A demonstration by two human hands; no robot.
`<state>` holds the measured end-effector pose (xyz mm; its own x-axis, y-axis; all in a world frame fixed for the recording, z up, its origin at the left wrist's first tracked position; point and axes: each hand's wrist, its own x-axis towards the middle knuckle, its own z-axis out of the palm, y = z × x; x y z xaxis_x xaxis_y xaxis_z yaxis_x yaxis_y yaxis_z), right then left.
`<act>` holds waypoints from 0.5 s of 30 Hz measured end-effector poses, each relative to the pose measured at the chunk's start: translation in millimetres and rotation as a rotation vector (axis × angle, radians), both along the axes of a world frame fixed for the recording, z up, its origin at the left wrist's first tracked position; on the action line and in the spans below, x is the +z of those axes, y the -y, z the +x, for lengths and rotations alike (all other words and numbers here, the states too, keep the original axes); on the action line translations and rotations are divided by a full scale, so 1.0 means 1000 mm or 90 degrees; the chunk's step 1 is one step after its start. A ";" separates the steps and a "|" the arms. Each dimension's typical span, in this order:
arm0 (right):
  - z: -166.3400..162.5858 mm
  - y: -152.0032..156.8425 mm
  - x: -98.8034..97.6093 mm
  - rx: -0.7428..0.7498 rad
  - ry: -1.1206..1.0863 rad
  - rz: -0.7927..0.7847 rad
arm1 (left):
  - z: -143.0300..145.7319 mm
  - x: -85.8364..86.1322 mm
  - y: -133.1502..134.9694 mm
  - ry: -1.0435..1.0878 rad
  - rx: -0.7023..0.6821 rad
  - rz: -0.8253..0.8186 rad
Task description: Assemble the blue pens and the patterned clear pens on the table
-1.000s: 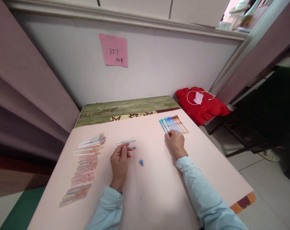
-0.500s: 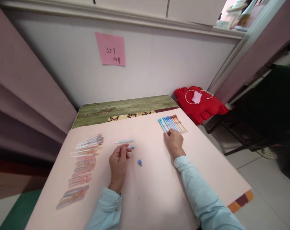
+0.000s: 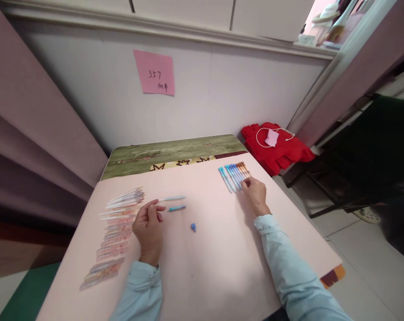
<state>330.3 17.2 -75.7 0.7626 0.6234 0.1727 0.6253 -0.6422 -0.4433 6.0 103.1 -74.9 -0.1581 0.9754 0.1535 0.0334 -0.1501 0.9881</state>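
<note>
My left hand (image 3: 148,227) hovers over the table, fingers loosely curled and apart, with nothing seen in it. Just beyond its fingertips lies a pale blue pen barrel (image 3: 175,198) with a white tip. A short teal pen part (image 3: 177,208) lies right of the fingers, and a small blue cap-like piece (image 3: 193,227) sits nearer me. My right hand (image 3: 255,194) is closed at the lower ends of a row of pens (image 3: 233,176), coloured teal, blue and orange-brown. Its fingers cover some of the pen ends, so what they grip is hidden.
Along the left of the pale pink table cover (image 3: 208,276) lie several white-tipped refills (image 3: 124,196) and stacks of clear pinkish barrels (image 3: 113,249). Beyond the table's right corner is a red cloth (image 3: 278,151) with a white cord. A pink note (image 3: 155,73) hangs on the wall.
My left hand has moved left, uncovering the short teal part. My right hand has slid right along the pen row's lower ends, exposing the leftmost pens.
</note>
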 end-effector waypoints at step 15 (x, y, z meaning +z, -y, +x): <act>0.008 -0.021 -0.003 0.044 0.030 -0.165 | -0.010 -0.004 -0.005 -0.119 -0.018 -0.016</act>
